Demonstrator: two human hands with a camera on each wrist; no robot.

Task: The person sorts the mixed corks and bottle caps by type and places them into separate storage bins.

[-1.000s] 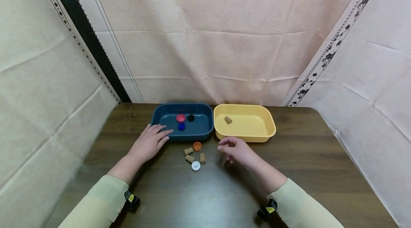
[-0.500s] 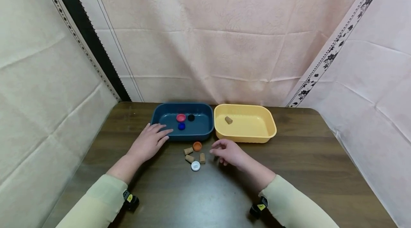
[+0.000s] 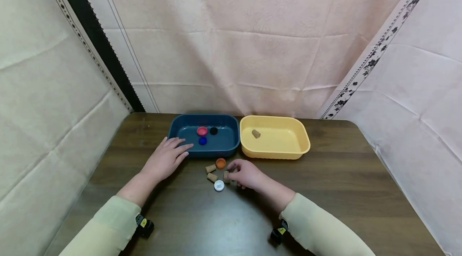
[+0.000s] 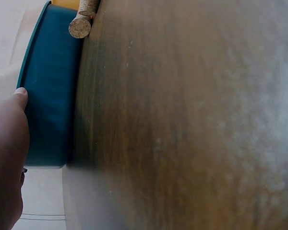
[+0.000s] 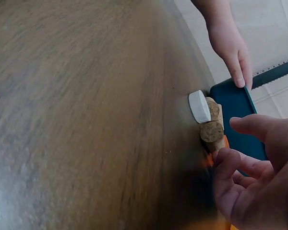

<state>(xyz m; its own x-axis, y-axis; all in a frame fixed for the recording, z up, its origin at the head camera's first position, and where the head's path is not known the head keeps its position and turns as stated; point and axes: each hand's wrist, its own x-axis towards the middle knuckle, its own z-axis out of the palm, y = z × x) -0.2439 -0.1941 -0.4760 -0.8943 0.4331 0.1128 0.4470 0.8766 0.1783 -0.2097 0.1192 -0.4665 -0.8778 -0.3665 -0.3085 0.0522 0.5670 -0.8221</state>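
Note:
My left hand (image 3: 165, 161) rests with spread fingers on the front left rim of a dark blue tray (image 3: 213, 154); in the left wrist view its thumb (image 4: 21, 92) touches the tray's rim. My right hand (image 3: 249, 174) is at the rightmost cork (image 3: 226, 177) on the table. In the right wrist view the thumb is apart from the bent fingers, beside that cork (image 5: 212, 132); no firm pinch shows. Close by lie two more corks, one (image 3: 210, 168) behind the other (image 3: 212, 178), an orange cap (image 3: 220, 163) and a white cap (image 3: 219, 186).
Inside the blue tray are a red cap (image 3: 202, 131), a black cap (image 3: 213, 130) and a blue cap (image 3: 203, 140). A yellow tray (image 3: 276, 155) stands to its right with one cork (image 3: 256, 134) in it. Cloth hangs behind the wooden table (image 3: 346, 176).
My right hand has moved left from in front of the yellow tray to the rightmost cork. My left hand has stayed on the blue tray's rim.

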